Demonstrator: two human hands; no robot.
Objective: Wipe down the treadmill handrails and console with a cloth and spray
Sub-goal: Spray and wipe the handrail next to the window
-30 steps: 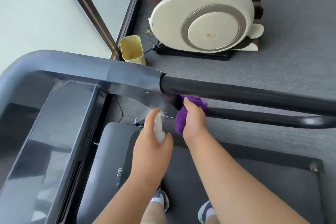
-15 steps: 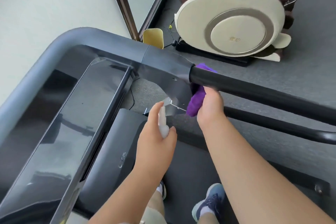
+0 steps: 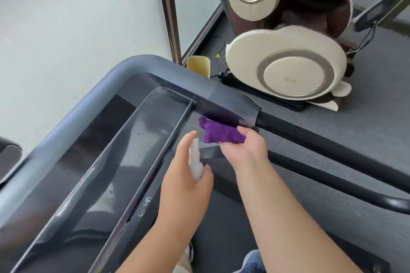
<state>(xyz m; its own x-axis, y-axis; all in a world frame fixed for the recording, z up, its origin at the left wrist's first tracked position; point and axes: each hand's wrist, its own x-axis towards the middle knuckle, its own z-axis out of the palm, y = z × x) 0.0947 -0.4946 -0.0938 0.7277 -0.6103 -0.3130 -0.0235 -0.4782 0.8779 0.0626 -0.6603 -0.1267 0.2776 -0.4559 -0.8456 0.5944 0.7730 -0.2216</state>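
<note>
Moments later, my right hand [image 3: 243, 146], pinching the purple cloth [image 3: 221, 132], had slid from the black handrail [image 3: 310, 131] to the grey console frame [image 3: 233, 99]; my left hand [image 3: 186, 184] gripped the spray bottle [image 3: 195, 162].

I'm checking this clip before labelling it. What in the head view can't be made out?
- Spray bottle: body hidden inside the left hand; fill level unknown.
- Purple cloth: near end hidden by the right hand; contact with the handrail unclear.
- Console: glare hides the display.
- Shoes: cut off by the bottom edge.
</note>
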